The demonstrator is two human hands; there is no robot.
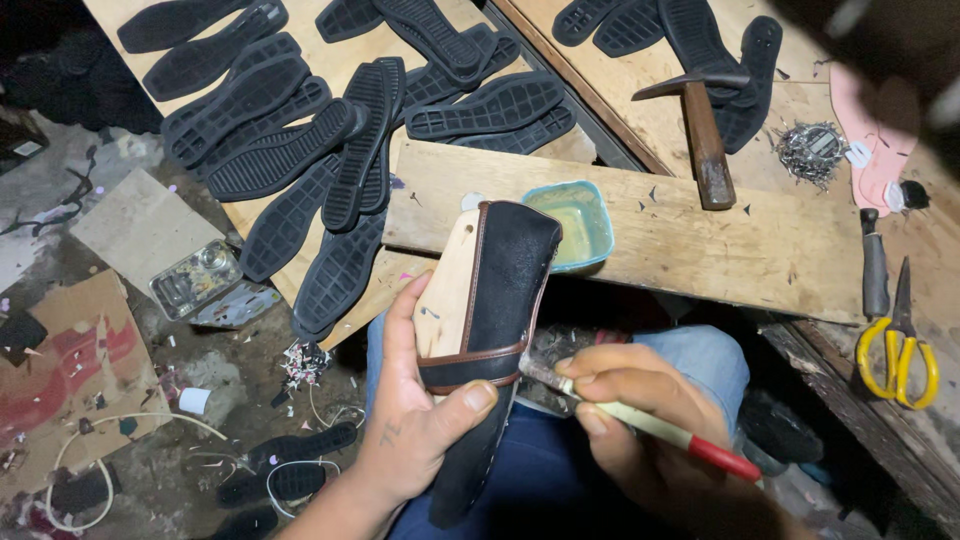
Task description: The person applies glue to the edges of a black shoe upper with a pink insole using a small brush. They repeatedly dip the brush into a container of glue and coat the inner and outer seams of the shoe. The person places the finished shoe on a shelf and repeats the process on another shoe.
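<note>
Hands, two: left hand grips one shoe; right hand pinches one brush.

On the floor to your left lies a flattened cardboard package, brown with red and white print, partly torn. Above it rests a plain grey-brown cardboard sheet. You have no labels, signs or screens in view.
</note>
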